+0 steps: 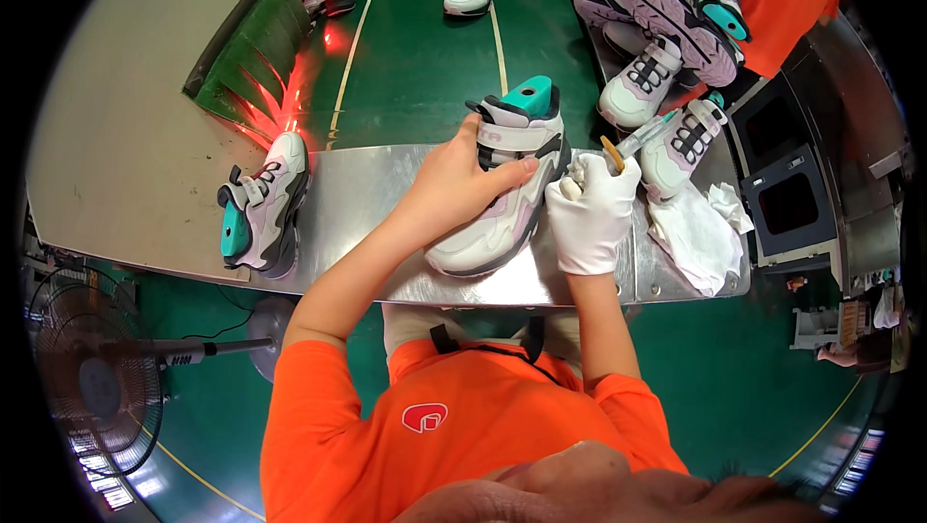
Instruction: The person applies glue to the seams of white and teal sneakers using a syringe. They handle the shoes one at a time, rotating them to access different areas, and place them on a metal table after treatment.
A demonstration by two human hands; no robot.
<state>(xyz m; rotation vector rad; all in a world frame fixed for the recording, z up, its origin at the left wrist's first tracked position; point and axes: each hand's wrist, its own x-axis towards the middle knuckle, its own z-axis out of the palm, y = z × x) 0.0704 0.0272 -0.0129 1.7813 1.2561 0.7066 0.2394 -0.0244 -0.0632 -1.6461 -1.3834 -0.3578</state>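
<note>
One white shoe (514,206) against left fingers (515,173)

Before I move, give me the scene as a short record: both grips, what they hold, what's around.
left grip: bare, holding white shoe
right grip: white-gloved, holding thin tan item, kind unclear
in held shoe: teal insert
at left: second shoe
at right: crumpled cloth on metal ledge
ahead: green belt
</note>
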